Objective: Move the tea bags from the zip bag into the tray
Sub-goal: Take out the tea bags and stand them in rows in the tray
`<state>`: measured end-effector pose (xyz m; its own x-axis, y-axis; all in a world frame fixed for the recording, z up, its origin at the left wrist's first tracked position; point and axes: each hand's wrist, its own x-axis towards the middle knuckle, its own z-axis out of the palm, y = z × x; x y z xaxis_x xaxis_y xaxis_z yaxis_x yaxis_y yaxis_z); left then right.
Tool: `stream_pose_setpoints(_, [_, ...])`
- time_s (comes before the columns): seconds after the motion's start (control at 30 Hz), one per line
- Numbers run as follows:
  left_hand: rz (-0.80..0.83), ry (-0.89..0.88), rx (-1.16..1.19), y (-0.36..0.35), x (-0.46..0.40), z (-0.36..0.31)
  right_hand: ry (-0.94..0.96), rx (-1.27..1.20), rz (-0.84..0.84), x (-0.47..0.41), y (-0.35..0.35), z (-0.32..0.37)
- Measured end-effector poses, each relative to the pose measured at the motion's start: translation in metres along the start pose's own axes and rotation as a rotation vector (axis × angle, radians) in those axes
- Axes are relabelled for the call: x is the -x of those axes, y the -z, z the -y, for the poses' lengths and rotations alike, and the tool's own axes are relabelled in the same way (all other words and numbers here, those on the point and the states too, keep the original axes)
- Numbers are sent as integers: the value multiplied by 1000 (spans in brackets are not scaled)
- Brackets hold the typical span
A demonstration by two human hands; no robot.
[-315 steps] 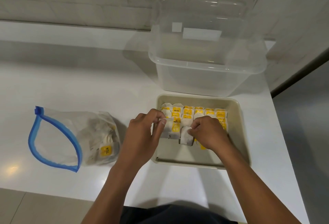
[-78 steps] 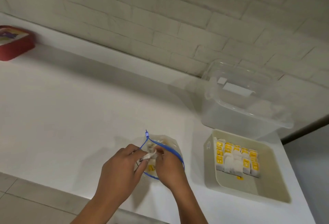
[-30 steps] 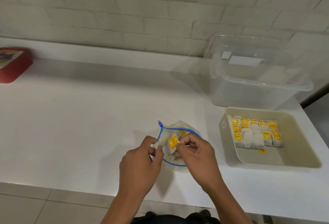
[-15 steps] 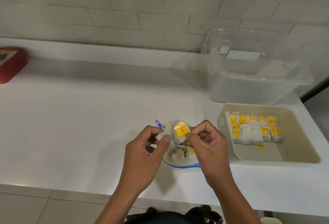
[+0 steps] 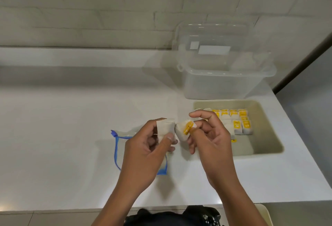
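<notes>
My left hand (image 5: 145, 155) pinches a white tea bag (image 5: 165, 128) between thumb and fingers. My right hand (image 5: 210, 141) pinches a second tea bag with a yellow tag (image 5: 185, 130) right beside it. Both are raised above the counter. The clear zip bag with a blue seal (image 5: 118, 146) lies flat under my left hand, mostly hidden by it. The beige tray (image 5: 267, 136) sits to the right and holds several tea bags with yellow tags (image 5: 237, 121) in rows at its far end.
A clear plastic storage box (image 5: 221, 74) stands behind the tray against the white brick wall. The white counter (image 5: 62, 127) ends just right of the tray and at the front edge near my body.
Both hands have lifted the tea bags out of the zip bag and pulled them apart, one in each hand. The zip bag now lies flat below.
</notes>
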<state>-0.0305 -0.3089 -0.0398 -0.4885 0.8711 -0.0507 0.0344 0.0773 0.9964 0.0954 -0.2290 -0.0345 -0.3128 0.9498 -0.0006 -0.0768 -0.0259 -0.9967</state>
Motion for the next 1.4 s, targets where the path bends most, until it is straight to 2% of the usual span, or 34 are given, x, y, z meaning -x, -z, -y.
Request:
stream_pose_setpoints(0.2, [13, 25, -12, -48, -16, -8, -39, 78, -71, -21, 58, 5])
stream_pose_setpoints(0.3, [-5, -57, -237, -68, -21, -8, -55, 157, -113, -31, 90, 4])
stream_pose_setpoints(0.37, [-78, -146, -441, -76, -23, -13, -84, 196, -114, -38, 107, 3])
stream_pose_setpoints(0.4, [-114, -153, -467, -79, -24, -16, -104, 208, -109, -41, 115, 2])
stream_pose_setpoints(0.6, [-324, -56, -438, -73, -27, -30, -174, 143, -33, -62, 138, -4])
stream_pose_setpoints(0.7, [-395, -29, -283, -56, -22, -41, -189, 121, 59, -69, 133, -6])
stream_pose_setpoints(0.8, [-418, -90, -141, -37, -18, -55, -187, 135, 141, -74, 126, -9])
stream_pose_setpoints(0.9, [-358, -219, -11, -25, -17, -71, -172, 140, 193, -75, 120, -11])
stream_pose_setpoints(1.1, [-209, -289, 62, -43, -26, -84, -157, 174, 182, -77, 125, -9])
stream_pose_setpoints(1.23, [-139, -154, 92, -83, -36, -69, -146, 274, 167, -81, 144, -9])
stream_pose_setpoints(1.4, [144, -35, 0, -132, -48, -40, -77, 615, 141, -87, 178, -15])
